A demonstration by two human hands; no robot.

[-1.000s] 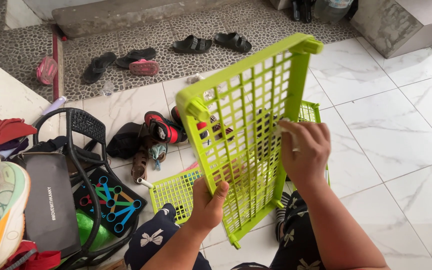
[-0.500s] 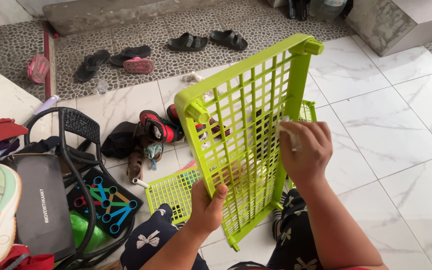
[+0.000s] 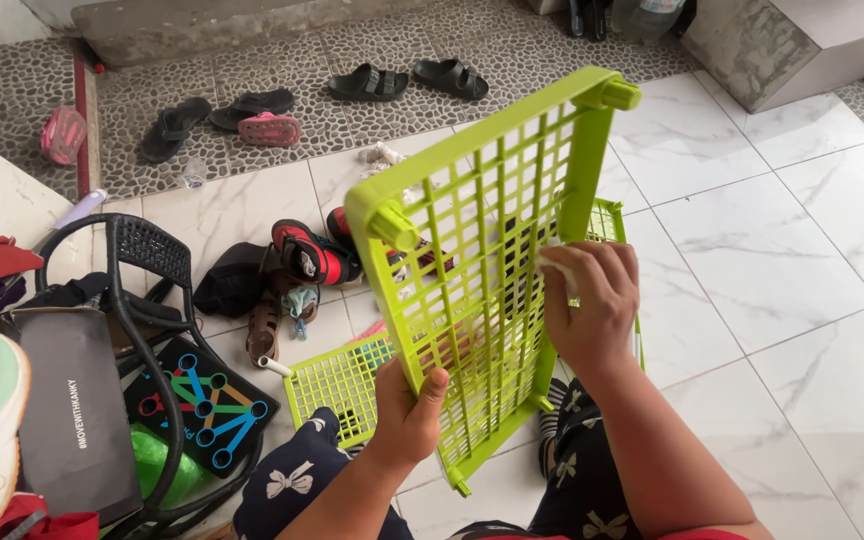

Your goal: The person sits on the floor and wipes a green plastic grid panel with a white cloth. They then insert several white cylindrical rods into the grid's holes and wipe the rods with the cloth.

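I hold a lime-green plastic lattice shelf panel (image 3: 482,240) upright and tilted in front of me. My left hand (image 3: 407,405) grips its lower left edge, thumb on the front. My right hand (image 3: 592,305) presses a small white cloth (image 3: 557,262) against the right side of the grid, near the panel's thick side rail. Two round pegs stick out at the panel's top corners. A second green lattice panel (image 3: 342,385) lies flat on the floor just behind the held one.
Shoes (image 3: 302,252) and sandals (image 3: 392,80) are scattered on the white marble floor and pebble strip. A black chair (image 3: 147,270) with a dark bag (image 3: 72,410) and a board with coloured circles (image 3: 207,410) stands at left. A concrete step (image 3: 782,45) is at top right.
The view has shifted slightly. My right hand with the cloth has slid a little down and right along the grid; my left hand keeps its grip.
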